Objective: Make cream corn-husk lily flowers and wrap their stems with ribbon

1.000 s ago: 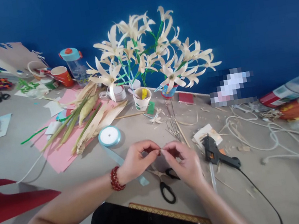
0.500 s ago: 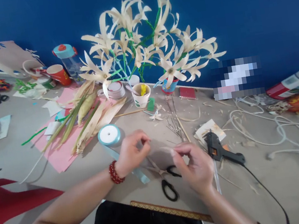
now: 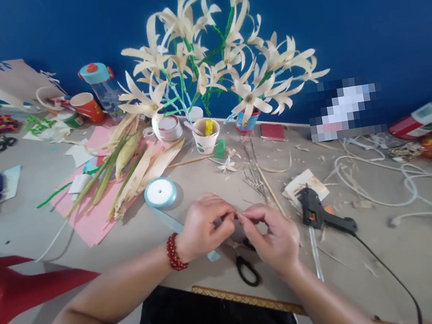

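My left hand [image 3: 209, 225], with a red bead bracelet [image 3: 175, 252] at its wrist, is closed in a pinch. Its fingertips meet those of my right hand [image 3: 272, 235], closed the same way. Between them is a thin pale strip [image 3: 237, 214], probably corn husk, nearly all covered by the fingers. Black-handled scissors [image 3: 248, 272] lie on the table under my hands, their blades partly hidden. Left of my left hand stands a roll of light blue ribbon [image 3: 160, 193], its loose end trailing beneath that hand.
Husk flowers [image 3: 249, 97] stand in cups at the back. Corn husks [image 3: 130, 188] lie on pink paper [image 3: 87, 224]. To the right are a black glue gun [image 3: 321, 214] with a trailing cord and a white cable [image 3: 368, 204]. A red stool [image 3: 17, 300] is at left.
My hands have come together: the left moved right, the right moved left, and their fingertips now meet at the pale strip the right hand held. The view has shifted slightly.
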A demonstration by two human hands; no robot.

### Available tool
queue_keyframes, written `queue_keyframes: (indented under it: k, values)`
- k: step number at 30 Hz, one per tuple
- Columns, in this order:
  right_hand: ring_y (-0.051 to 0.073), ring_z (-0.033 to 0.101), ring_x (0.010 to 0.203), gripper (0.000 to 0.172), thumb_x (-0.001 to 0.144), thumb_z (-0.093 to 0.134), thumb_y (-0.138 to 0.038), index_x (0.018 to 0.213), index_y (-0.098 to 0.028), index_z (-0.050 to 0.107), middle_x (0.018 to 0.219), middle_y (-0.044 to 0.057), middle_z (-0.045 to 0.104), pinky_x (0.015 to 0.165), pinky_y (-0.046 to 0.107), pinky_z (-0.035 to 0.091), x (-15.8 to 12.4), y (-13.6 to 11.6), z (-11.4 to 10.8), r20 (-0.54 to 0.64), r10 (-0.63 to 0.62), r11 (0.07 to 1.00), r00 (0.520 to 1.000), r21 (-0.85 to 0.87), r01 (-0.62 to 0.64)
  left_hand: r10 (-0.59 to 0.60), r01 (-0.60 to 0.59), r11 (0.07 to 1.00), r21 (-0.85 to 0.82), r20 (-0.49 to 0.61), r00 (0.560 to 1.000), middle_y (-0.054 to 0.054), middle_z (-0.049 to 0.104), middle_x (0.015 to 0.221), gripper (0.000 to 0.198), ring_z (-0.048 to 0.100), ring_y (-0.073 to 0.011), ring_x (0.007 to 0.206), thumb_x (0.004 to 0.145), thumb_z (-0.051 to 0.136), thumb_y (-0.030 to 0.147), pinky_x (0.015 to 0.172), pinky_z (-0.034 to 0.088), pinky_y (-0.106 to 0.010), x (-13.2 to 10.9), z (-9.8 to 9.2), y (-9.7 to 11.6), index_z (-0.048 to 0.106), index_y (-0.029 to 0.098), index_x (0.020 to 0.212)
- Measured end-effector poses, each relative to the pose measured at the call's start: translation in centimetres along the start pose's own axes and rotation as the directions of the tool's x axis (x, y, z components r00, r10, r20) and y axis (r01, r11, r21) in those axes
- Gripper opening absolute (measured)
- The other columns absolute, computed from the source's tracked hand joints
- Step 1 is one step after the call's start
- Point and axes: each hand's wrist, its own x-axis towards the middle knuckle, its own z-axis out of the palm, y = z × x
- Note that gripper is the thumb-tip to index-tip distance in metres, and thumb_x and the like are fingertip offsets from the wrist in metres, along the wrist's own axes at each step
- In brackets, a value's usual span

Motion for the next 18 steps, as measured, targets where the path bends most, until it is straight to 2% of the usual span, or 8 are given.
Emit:
queue_keyframes:
  k: [3,6,10,14,18]
  values:
    - [0.016,0.066,0.066,0.011,0.085,0.063,-0.012,0.086,-0.023,0.062,0.076,0.001,0.070,0.063,0.027,0.054,-0.2,0.0,-0.3,-0.093,-0.051,0.999,0.994,-0.022,0.049,-0.066,0.067,0.997,0.033,-0.050,0.997,-0.002,0.067,0.069,0.017,0.061,-0.0165,0.070,0.085,0.051,0.014,0.077,0.046,-0.033,0.1,-0.6,-0.5,0.064,0.017,0.074]
    - [0.016,0.066,0.067,0.012,0.083,0.064,-0.011,0.084,-0.023,0.061,0.074,0.000,0.068,0.064,0.028,0.054,-0.1,0.2,-0.6,-0.170,-0.033,0.999,0.985,-0.012,0.032,-0.135,0.136,0.991,0.001,-0.090,0.987,-0.004,0.070,0.073,0.020,0.063,-0.0170,0.073,0.087,0.047,0.014,0.074,0.048,-0.031,0.3,-1.2,-0.7,0.066,0.017,0.080]
    - [0.015,0.065,0.064,0.011,0.084,0.064,-0.012,0.084,-0.023,0.062,0.073,-0.001,0.067,0.061,0.026,0.053,0.1,0.2,-0.4,-0.087,-0.014,1.000,0.996,0.025,0.016,0.003,-0.002,0.998,-0.066,0.016,1.000,-0.008,0.071,0.084,0.018,0.064,-0.0196,0.081,0.088,0.052,0.022,0.079,0.049,-0.034,0.5,-1.0,0.1,0.066,0.015,0.096]
    - [0.014,0.065,0.062,0.010,0.086,0.062,-0.012,0.084,-0.022,0.061,0.072,-0.001,0.068,0.059,0.025,0.053,0.2,0.0,0.0,-0.029,-0.037,0.999,0.999,0.008,0.037,0.072,-0.072,0.997,-0.009,0.054,0.996,-0.004,0.065,0.067,0.018,0.059,-0.0176,0.068,0.087,0.051,0.021,0.079,0.048,-0.035,0.4,-0.1,0.4,0.063,0.017,0.074]
    - [0.015,0.067,0.065,0.012,0.085,0.062,-0.012,0.086,-0.023,0.061,0.075,0.000,0.070,0.061,0.027,0.054,0.0,0.0,-0.1,-0.049,-0.065,0.998,0.997,-0.011,0.064,0.037,-0.038,0.999,0.012,0.015,0.999,-0.001,0.060,0.060,0.023,0.056,-0.0154,0.063,0.086,0.048,0.018,0.077,0.047,-0.033,0.2,0.0,-0.3,0.058,0.018,0.065]
